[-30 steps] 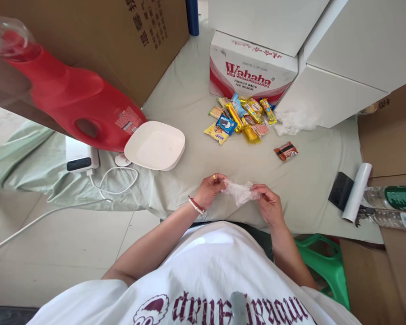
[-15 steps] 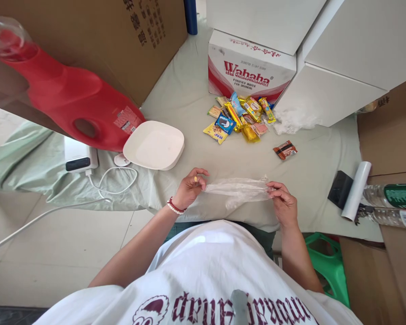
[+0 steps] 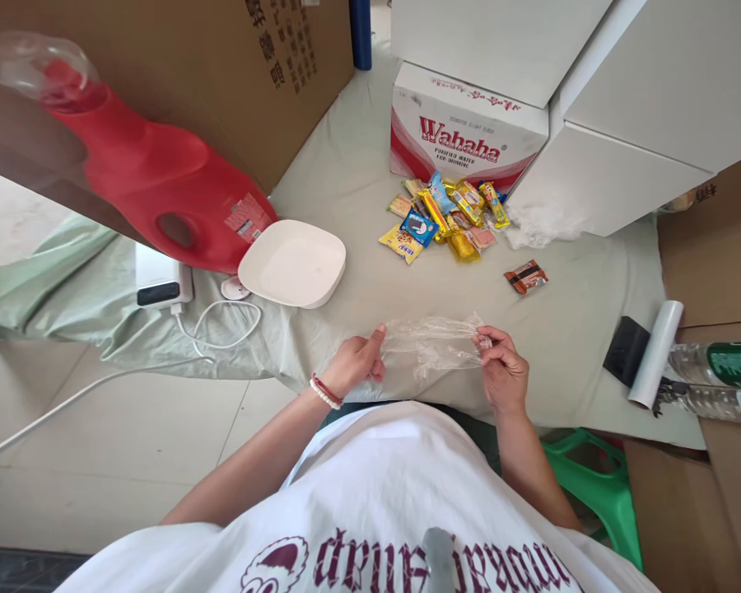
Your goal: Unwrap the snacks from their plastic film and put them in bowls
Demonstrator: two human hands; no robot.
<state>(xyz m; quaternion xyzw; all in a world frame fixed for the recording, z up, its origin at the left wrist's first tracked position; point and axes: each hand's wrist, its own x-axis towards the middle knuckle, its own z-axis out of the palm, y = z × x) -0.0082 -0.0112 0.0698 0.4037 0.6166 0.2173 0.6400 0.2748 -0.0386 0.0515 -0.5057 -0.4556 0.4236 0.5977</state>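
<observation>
A clear, crumpled plastic bag [image 3: 431, 344] stretches between my two hands, just above the table's near edge. My left hand [image 3: 359, 359] grips its left end, with the thumb on top and the fingers curled under. At the other end, my right hand [image 3: 503, 362] pinches the gathered plastic between thumb and fingers. Beyond the bag lies a single snack in a brown wrapper [image 3: 526, 277]. Farther back is a pile of small wrapped snacks [image 3: 448, 216] in yellow, blue and pink packets. A shallow white dish [image 3: 293, 262] sits to the left of my hands.
A red jug [image 3: 179, 189] stands left, by a white power bank [image 3: 162, 278] with a cable. At the back are a Wahaba-style water carton [image 3: 469, 132], white boxes [image 3: 636, 173] and crumpled clear plastic [image 3: 547, 226]. Bottles [image 3: 710, 362] and a white roll [image 3: 656, 354] lie right.
My left hand has turned, its thumb now on top of the bag's end. My right hand has shifted slightly left, and the bag is spread a little wider and looser.
</observation>
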